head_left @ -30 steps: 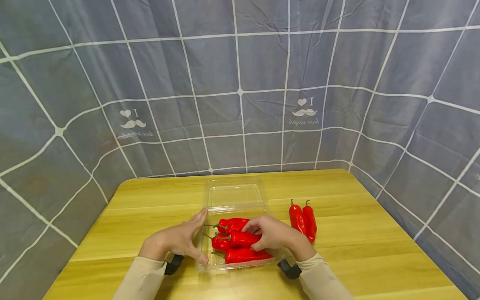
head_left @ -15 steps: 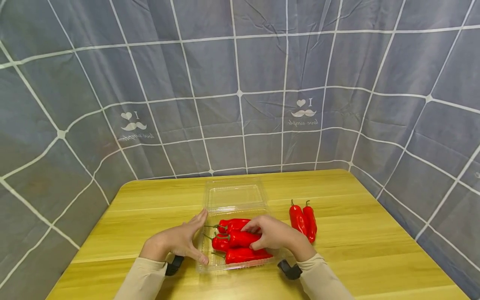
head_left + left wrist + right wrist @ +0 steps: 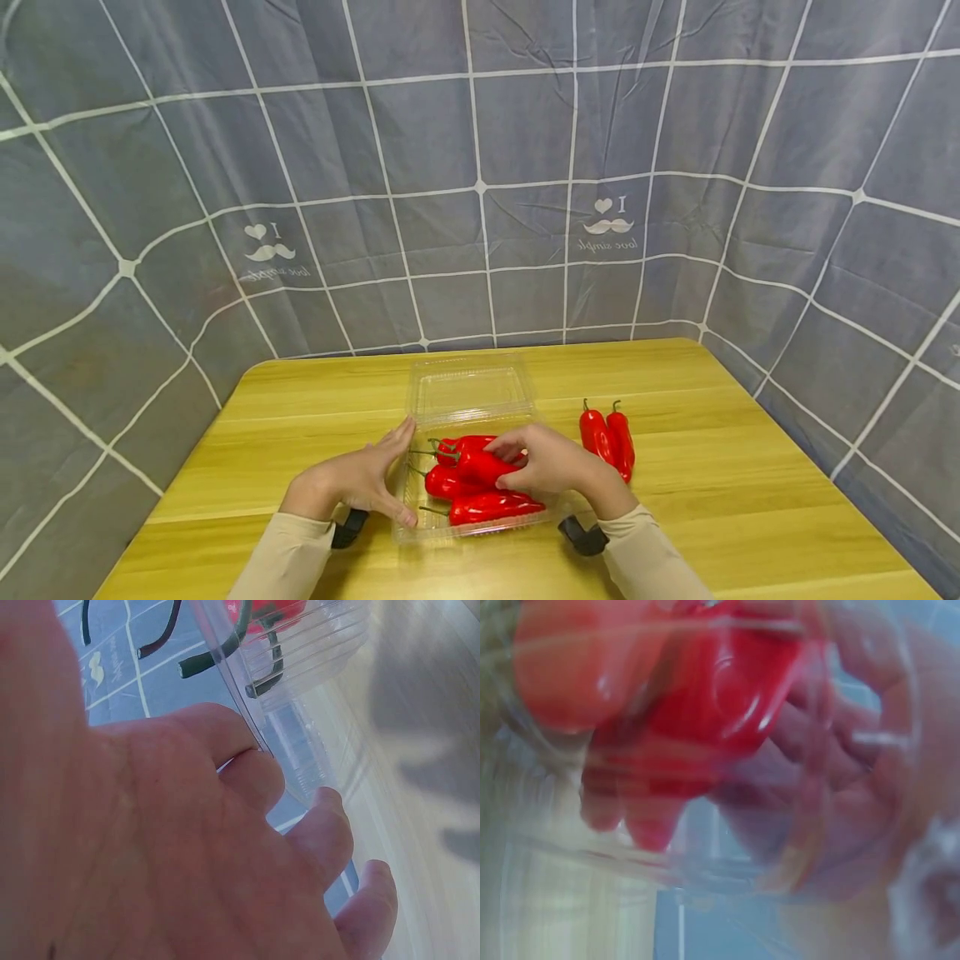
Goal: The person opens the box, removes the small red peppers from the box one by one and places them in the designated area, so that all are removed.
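Note:
A clear plastic clamshell box [image 3: 431, 536] lies with its lid [image 3: 472, 390] folded back. Inside are several red peppers with green stems, among them a front pepper [image 3: 495, 507] and a middle one [image 3: 444, 483]. My right hand [image 3: 553, 460] grips another red pepper [image 3: 474, 463] by its blunt end, on top of the others. Along the box's left edge my left hand [image 3: 348, 482] is spread, thumb at the front corner and fingers toward the hinge. In the left wrist view, its bent index finger [image 3: 217, 731] touches the clear rim.
Two more red peppers [image 3: 607, 442] lie side by side on the wooden table [image 3: 712, 467], right of the box. A grey curtain [image 3: 525, 225] with white grid lines hangs behind the table and along both sides.
The pepper in my right hand has shifted slightly toward the back of the box and now slants, its stem end farther away. My left hand has stayed at the box's left edge.

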### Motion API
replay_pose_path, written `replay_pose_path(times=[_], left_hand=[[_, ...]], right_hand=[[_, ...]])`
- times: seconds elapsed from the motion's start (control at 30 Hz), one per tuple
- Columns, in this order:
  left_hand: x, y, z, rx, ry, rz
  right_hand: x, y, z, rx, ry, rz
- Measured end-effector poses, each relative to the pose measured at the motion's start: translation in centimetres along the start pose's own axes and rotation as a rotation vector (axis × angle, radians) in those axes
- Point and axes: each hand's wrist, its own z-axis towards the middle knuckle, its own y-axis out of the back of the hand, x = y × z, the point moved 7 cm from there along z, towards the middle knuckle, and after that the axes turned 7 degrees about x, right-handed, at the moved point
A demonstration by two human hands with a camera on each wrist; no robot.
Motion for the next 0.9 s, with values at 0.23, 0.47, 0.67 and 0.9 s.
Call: replay_pose_path(times=[0.23,0.47,0.67,0.9], left_hand=[[0.0,-0.2,0.0,0.013,0.001,-0.007],[0.1,-0.1,0.0,0.011,0.01,-0.012],[0.2,-0.1,-0.1,0.011,0.023,-0.012],[0.2,0.0,0.0,0.008,0.018,-0.013]], right_hand=[[0.0,0.3,0.0,-0.026,0.005,0.045],[-0.1,0.9,-0.2,-0.071,0.016,0.063],[-0.2,1.4,-0.5,-0.116,-0.003,0.093],[-0.2,2.5,-1.1,-0.194,-0.057,0.133]])
